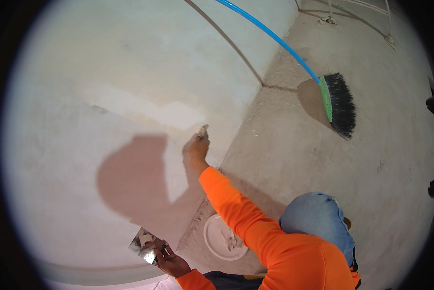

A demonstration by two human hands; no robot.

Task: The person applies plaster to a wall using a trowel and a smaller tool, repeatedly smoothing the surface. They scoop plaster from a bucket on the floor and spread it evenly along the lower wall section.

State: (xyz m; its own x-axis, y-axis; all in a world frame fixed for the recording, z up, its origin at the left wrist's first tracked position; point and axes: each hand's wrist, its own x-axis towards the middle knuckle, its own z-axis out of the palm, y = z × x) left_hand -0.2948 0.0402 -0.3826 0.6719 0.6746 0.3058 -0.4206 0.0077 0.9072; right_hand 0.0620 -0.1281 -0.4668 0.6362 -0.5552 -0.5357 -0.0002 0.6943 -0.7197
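Observation:
My right hand (pixel 197 150), at the end of the outstretched orange sleeve, grips a small putty knife (pixel 204 128) at the pale wall (pixel 57 125). A lighter smeared band of filler (pixel 149 106) runs leftward from the blade. At the lower left, my left hand (pixel 172 262) holds a square, shiny metal plate (pixel 141 242) with some pale material on it. Partly behind my right arm, a round white lid or shallow tub (pixel 212 227) with pale putty lies on the floor.
A broom (pixel 339 104) with blue handle and black bristles stands on the dusty floor (pixel 371 169), its handle rising past the wall. My jeans-clad knee (pixel 306 212) is at lower right. Thin metal legs (pixel 329 18) with wrapped feet stand at top right.

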